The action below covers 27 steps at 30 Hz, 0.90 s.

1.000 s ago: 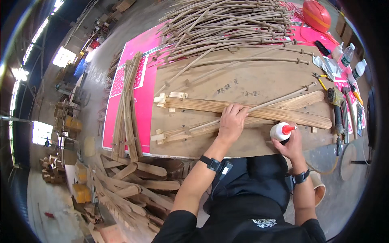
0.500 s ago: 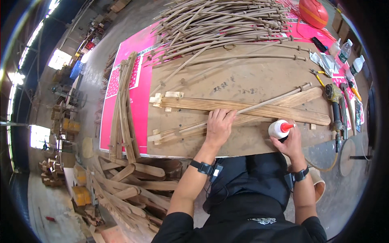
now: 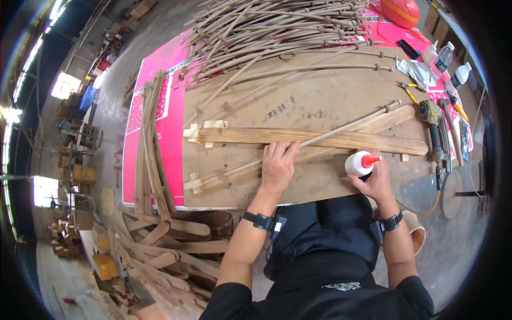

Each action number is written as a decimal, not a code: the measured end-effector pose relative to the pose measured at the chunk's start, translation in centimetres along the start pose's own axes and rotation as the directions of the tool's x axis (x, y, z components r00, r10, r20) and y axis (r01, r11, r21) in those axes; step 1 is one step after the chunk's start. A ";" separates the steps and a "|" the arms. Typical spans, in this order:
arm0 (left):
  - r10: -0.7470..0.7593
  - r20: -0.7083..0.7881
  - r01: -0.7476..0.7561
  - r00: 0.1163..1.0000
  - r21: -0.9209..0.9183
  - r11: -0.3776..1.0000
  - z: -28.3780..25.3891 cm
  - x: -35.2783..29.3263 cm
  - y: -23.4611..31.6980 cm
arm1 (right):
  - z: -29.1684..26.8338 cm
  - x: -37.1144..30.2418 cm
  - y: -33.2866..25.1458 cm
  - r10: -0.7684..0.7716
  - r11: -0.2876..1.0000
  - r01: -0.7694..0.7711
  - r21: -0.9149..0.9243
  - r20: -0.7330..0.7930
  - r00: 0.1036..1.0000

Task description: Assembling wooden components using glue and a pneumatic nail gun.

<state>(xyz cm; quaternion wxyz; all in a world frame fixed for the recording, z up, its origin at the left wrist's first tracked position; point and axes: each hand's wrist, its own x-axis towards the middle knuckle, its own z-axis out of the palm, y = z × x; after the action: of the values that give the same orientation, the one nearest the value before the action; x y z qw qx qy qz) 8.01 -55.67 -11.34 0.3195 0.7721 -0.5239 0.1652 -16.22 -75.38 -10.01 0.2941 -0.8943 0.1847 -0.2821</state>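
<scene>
Left hand (image 3: 277, 169) has shifted toward nine o'clock, fingers bent at the wooden rod (image 3: 341, 127), hold unclear; at its three o'clock, right hand (image 3: 377, 184) grips the squeeze bottle (image 3: 354, 166). Seemingly steadying; next calls for aiming the nozzle (image 3: 369, 160).

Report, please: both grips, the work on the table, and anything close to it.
Right grip: holding white red-tipped bottle. Left grip: at thin wooden rod. Rod lies across long slat; power tool near slat's right end.
</scene>
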 end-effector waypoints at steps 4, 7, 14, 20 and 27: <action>0.011 -0.010 -0.011 1.000 0.011 1.000 -0.1 0.1 0.0 | 0.2 0.1 0.5 -0.026 1.000 0.026 0.000 0.005 1.000; 0.016 -0.025 -0.016 1.000 0.009 1.000 0.0 0.2 0.1 | 0.1 0.3 0.6 -0.037 0.999 0.037 -0.014 -0.007 0.999; 0.036 0.054 -0.039 0.998 0.071 0.997 -0.1 -0.4 -0.5 | 0.3 -0.6 0.5 0.065 0.993 -0.069 0.094 0.044 0.997; 0.056 0.026 -0.058 0.998 0.112 0.992 -0.4 -1.3 -1.5 | 0.1 0.2 -0.8 0.024 0.999 -0.025 0.047 0.009 1.000; 0.124 -0.002 -0.123 0.992 0.108 0.986 0.0 -0.8 -1.1 | -0.6 0.0 -0.4 0.023 0.999 -0.024 0.045 0.020 1.000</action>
<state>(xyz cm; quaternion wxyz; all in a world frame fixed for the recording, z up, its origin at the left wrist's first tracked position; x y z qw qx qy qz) 8.72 -54.84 -12.19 0.2688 0.7535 -0.5598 0.2161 -16.52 -75.33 -9.40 0.3195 -0.8879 0.1857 -0.2740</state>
